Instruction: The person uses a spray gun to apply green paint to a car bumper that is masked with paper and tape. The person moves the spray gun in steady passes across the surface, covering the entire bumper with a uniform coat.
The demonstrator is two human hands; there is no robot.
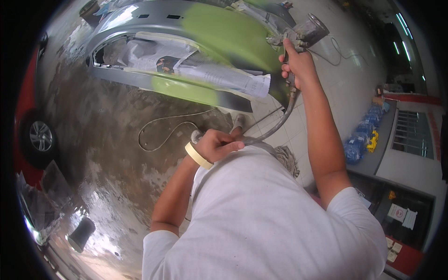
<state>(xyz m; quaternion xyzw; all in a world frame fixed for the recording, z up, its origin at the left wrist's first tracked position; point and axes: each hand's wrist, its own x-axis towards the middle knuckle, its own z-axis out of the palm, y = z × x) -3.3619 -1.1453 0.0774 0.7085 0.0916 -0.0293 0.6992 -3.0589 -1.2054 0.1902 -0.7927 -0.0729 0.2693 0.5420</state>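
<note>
My right hand [301,67] is raised at the upper right, wrapped round the grip of a spray gun [293,38] with a metal paint cup [315,29]. From the gun's lower end a grey air hose [283,122] curves down to my waist. There my left hand [217,146] is closed round the hose. A roll of masking tape [198,156] circles my left wrist. In front of me stands a grey car body [137,25] with bright green areas [214,30]. Newspaper [219,77], edged with tape, covers its window opening. The gun is close to the body's right end.
A thin hose [175,123] loops over the wet, stained floor [126,177]. At the left is a red car's wheel [39,136]; a dark cylinder [81,234] lies below it. Blue wrapped bundles [361,135] line a counter [380,151] at the right. A rag [287,158] is beside my waist.
</note>
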